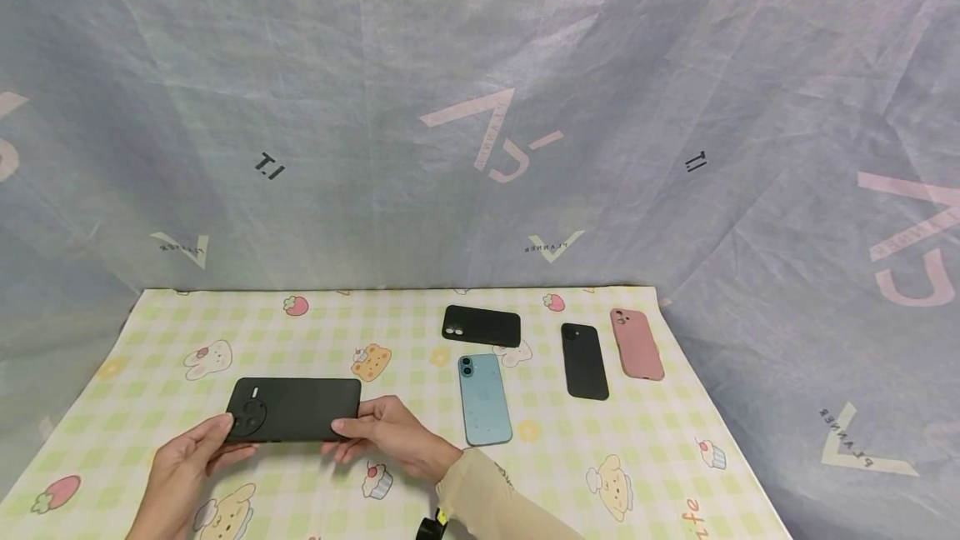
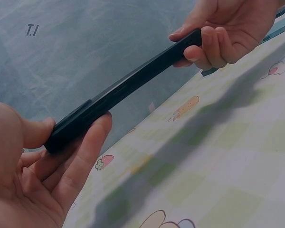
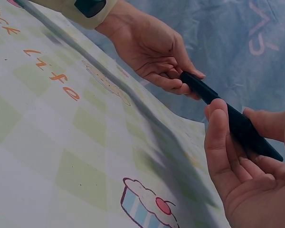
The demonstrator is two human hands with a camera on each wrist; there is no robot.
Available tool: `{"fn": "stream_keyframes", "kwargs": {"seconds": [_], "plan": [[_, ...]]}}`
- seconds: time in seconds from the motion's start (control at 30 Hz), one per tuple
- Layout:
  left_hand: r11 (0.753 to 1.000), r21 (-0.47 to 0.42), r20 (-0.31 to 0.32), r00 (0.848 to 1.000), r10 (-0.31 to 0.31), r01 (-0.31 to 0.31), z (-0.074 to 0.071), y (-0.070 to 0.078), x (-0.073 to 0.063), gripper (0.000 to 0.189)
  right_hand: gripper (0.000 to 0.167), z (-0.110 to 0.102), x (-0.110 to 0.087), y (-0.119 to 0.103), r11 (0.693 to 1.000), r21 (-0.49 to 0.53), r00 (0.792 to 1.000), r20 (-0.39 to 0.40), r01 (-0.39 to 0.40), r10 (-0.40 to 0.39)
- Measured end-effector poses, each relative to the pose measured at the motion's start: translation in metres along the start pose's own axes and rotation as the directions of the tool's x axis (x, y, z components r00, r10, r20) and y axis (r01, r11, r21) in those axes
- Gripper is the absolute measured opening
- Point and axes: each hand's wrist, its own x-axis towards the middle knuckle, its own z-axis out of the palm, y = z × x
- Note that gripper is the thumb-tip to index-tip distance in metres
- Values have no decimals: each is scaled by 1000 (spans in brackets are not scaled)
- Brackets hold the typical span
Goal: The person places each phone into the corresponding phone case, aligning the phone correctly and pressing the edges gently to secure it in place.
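Note:
A black smartphone (image 1: 300,409) with a large round camera ring is held level above the table, its back facing up in the head view. My left hand (image 1: 191,457) grips its camera end, thumb on top and fingers beneath. At the opposite end my right hand (image 1: 390,433) pinches it the same way. Seen edge-on in the left wrist view, the phone (image 2: 123,90) is slim with a raised camera bump, and its shadow falls on the cloth. In the right wrist view both hands hold the phone (image 3: 242,123) by its ends; whether a case covers it I cannot tell.
Right of my hands lies a light-blue phone (image 1: 485,400). Behind it is a black phone case (image 1: 482,326); farther right are a black phone (image 1: 585,362) and a pink case (image 1: 637,344). A checked tablecloth (image 1: 570,473) covers the table, with grey fabric (image 1: 375,107) hanging behind.

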Motion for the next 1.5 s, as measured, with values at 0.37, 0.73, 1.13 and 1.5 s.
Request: {"fn": "stream_keyframes", "kwargs": {"seconds": [0.37,0.73,1.13,1.5], "plan": [[997,71,-17,999,-42,43,2,2,1,83,14,0,-1,0,1000,2,1000,-13,-19,19],[994,77,-24,997,-74,76,4,3,1,84,13,-1,-2,1,1000,7,1000,-16,-17,17],[993,91,-24,997,-77,79,7,5,1,81,15,-2,-3,0,1000,-13,1000,-10,-18,18],[997,73,25,999,-19,18,3,2,0,78,15,-1,-3,0,999,-33,1000,-8,-12,12]]}}
